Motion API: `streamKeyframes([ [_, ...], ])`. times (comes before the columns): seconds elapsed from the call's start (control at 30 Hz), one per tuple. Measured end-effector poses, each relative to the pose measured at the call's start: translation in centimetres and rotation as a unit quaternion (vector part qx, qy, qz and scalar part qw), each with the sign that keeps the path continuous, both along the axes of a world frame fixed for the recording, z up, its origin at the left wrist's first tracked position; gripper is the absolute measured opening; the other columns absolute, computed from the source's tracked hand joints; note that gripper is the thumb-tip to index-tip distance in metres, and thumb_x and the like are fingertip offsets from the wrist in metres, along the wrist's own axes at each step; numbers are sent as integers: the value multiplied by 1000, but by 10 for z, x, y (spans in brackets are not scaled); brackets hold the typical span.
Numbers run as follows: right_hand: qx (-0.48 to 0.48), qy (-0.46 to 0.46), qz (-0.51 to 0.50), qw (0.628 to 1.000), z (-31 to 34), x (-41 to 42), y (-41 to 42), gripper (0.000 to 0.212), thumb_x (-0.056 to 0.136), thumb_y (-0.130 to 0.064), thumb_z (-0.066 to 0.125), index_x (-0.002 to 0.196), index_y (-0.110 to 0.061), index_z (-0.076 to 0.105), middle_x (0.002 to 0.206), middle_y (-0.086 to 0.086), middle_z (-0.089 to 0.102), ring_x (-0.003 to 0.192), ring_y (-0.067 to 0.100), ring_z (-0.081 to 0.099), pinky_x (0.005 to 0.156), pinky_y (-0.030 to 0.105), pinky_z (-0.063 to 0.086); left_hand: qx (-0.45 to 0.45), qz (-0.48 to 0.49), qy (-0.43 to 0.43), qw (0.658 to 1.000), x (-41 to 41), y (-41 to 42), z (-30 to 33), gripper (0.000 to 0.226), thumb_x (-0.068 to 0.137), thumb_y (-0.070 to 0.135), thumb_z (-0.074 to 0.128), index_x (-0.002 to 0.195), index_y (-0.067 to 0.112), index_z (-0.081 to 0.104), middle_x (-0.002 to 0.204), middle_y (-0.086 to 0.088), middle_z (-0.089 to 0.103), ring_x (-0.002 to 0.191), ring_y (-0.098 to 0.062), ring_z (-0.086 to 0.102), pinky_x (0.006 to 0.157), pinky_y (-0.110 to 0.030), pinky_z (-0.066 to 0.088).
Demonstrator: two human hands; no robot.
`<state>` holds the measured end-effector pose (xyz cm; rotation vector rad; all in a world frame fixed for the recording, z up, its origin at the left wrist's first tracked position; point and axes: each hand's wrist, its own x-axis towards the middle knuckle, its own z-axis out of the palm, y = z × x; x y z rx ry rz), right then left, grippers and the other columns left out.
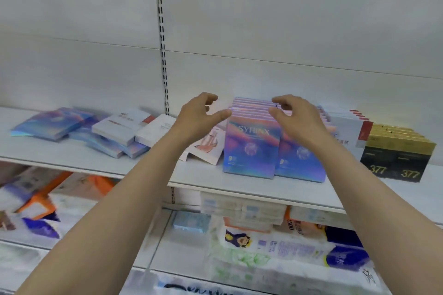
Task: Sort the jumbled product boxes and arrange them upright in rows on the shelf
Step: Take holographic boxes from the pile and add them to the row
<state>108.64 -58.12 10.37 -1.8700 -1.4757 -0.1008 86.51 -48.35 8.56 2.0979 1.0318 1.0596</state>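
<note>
Two rows of iridescent purple boxes (251,146) stand upright on the white shelf (148,167). My left hand (199,115) hovers at the left top edge of the left row, fingers loosely curled, thumb near the front box, holding nothing. My right hand (292,115) is above the same rows, fingers curved over the box tops, gripping nothing. Upright white-and-red boxes (347,129) and black-and-gold boxes (398,155) stand to the right. To the left lie jumbled boxes: iridescent ones (50,124), white ones (119,127) and a pink-printed one (206,148).
A slotted upright rail (163,50) runs up the white back panel. The lower shelf holds tissue packs and bagged goods (263,244), with orange and purple packets (38,201) at the left. Bare shelf surface shows in front of the jumbled pile.
</note>
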Motion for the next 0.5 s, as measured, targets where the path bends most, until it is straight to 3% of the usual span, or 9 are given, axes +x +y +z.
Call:
streamKeyframes([
  [0.1, 16, 6, 46, 999, 13, -61, 2, 34, 94, -31, 62, 126, -19, 65, 121, 4, 66, 111, 16, 60, 97, 24, 41, -4, 17, -16, 1000, -70, -7, 12, 50, 84, 46, 69, 128, 25, 57, 124, 8, 59, 110, -8, 55, 88, -25, 43],
  [0.3, 1, 40, 127, 991, -17, -204, 4, 36, 95, -36, 61, 129, -24, 62, 129, -4, 61, 117, 10, 56, 103, 32, 43, 34, 70, 30, 996, -212, -27, -2, 46, 83, 35, 74, 124, 21, 60, 120, 5, 64, 110, -10, 57, 95, -28, 46],
  [0.5, -51, 57, 178, 981, -70, -313, 8, 42, 96, -47, 54, 135, -33, 55, 139, -11, 53, 116, -2, 45, 88, 12, 32, 23, 93, 52, 994, -313, -32, -49, 46, 83, 39, 72, 124, 21, 61, 119, 7, 63, 109, -8, 57, 90, -25, 43],
])
